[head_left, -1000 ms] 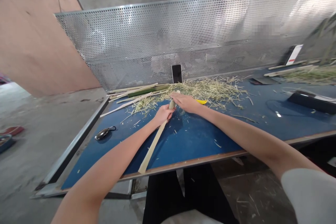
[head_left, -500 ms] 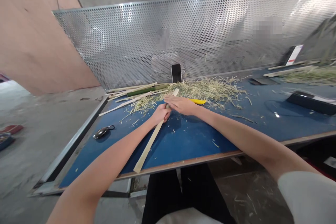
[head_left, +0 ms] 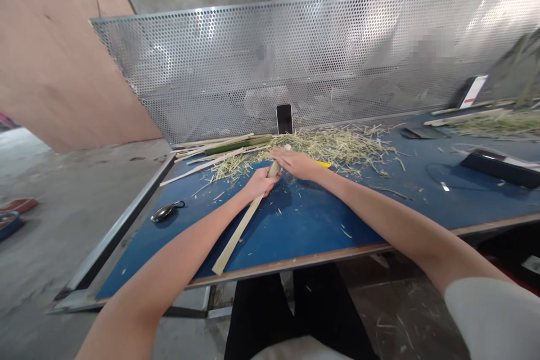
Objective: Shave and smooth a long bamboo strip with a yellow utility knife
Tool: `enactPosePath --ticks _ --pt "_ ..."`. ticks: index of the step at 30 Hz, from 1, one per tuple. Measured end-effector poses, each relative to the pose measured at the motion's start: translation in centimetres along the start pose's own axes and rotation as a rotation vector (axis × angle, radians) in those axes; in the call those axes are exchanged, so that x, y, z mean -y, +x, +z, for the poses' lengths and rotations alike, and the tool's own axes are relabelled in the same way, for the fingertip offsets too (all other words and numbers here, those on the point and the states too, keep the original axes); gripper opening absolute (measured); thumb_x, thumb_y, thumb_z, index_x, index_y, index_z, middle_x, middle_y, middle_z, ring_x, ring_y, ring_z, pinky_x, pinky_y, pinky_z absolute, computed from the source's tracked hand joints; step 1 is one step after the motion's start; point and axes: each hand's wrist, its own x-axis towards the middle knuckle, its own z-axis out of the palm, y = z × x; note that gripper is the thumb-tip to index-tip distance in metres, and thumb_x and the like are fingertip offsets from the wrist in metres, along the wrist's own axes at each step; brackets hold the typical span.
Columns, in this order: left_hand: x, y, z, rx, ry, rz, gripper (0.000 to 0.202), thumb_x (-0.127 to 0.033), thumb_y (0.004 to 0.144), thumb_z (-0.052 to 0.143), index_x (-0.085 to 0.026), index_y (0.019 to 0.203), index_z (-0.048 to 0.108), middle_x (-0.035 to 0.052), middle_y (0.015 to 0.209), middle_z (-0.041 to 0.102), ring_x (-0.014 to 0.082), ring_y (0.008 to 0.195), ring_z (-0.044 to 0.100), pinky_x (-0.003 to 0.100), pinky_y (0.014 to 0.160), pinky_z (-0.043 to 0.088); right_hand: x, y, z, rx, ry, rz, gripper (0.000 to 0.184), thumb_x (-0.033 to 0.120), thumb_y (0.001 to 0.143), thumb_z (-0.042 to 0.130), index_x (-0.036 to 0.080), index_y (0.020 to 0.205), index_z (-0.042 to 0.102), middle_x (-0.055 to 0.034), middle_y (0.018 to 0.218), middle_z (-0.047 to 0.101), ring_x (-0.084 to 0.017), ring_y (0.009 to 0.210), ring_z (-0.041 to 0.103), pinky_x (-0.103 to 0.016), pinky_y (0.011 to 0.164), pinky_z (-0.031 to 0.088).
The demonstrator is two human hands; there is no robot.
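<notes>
Left grip: the left grip [head_left: 262, 182] is closed around the pale strip [head_left: 238, 233], fingers curled about it.
Right grip: the right grip [head_left: 297, 164] lies over the strip's upper part, just beyond the left grip (whether its fingers close around it, I cannot tell).
Pale strip: slants through the left grip, its flat near end reaching the front edge of the blue surface [head_left: 312, 219], its tip showing just past the right grip.
Yellow piece: the yellow piece [head_left: 324, 164] shows just right of the right grip, partly hidden by it.
Shavings: the heap of shavings [head_left: 341, 146] spreads beyond both grips, mostly rightward.
Green stalk: the green stalk [head_left: 236, 146] lies beyond the left grip, to its left, among pale slats.
Phone: the phone [head_left: 284, 118] stands beyond both grips, near the perforated panel [head_left: 211, 62].
Dark oval object: the dark oval object [head_left: 163, 212] (looped at one end) rests left of the left grip.
</notes>
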Motion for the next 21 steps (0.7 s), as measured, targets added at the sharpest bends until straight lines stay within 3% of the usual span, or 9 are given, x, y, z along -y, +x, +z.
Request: enactPosePath --ticks 3,7,13,18,21 --pt "-0.11 -0.06 0.0 0.002 0.006 -0.017 0.018 -0.018 0.087 0.063 -0.016 0.105 0.062 -0.0135 0.04 0.044 0.0076 0.028 0.032 0.02 0.037 0.027 -0.12 0.07 0.11 -0.048 -0.025 0.042 0.058 0.042 0.116 0.028 0.02 0.16 0.06 -0.0082 0.164 0.056 -0.026 0.159 0.044 -0.055 0.133 0.036" --pt "-0.19 -0.08 0.02 0.006 0.027 0.006 0.009 -0.017 0.086 0.062 -0.017 0.095 0.061 -0.0119 0.04 0.043 0.0082 0.029 0.035 0.021 0.037 0.029 -0.19 -0.12 -0.04 0.064 0.021 -0.129 0.055 0.044 0.116 0.032 0.025 0.158 0.062 -0.0043 0.165 0.056 -0.023 0.157 0.049 -0.049 0.133 0.039" --pt "-0.15 -0.04 0.09 0.0 0.013 -0.025 0.018 -0.016 0.089 0.06 -0.017 0.106 0.062 -0.0128 0.04 0.044 0.0085 0.029 0.032 0.02 0.036 0.027 -0.78 -0.1 0.06 -0.056 -0.026 0.061 0.059 0.041 0.116 0.028 0.02 0.161 0.057 -0.0076 0.165 0.055 -0.026 0.159 0.045 -0.055 0.134 0.035" --pt "-0.26 -0.07 0.08 -0.007 -0.011 0.008 0.007 -0.015 0.089 0.061 -0.019 0.094 0.058 -0.0122 0.04 0.042 0.0083 0.029 0.033 0.02 0.036 0.029 -0.24 0.02 -0.07 0.072 0.011 -0.113 0.056 0.043 0.115 0.031 0.025 0.16 0.059 -0.0042 0.166 0.054 -0.023 0.158 0.047 -0.049 0.133 0.038" --pt "-0.46 -0.14 0.17 -0.008 -0.003 -0.02 0.015 -0.013 0.09 0.06 -0.017 0.104 0.061 -0.0124 0.04 0.043 0.0083 0.029 0.031 0.019 0.035 0.028 -0.56 0.02 -0.2 0.011 -0.015 0.035 0.058 0.04 0.115 0.028 0.021 0.16 0.059 -0.0069 0.166 0.054 -0.024 0.159 0.045 -0.051 0.134 0.037"
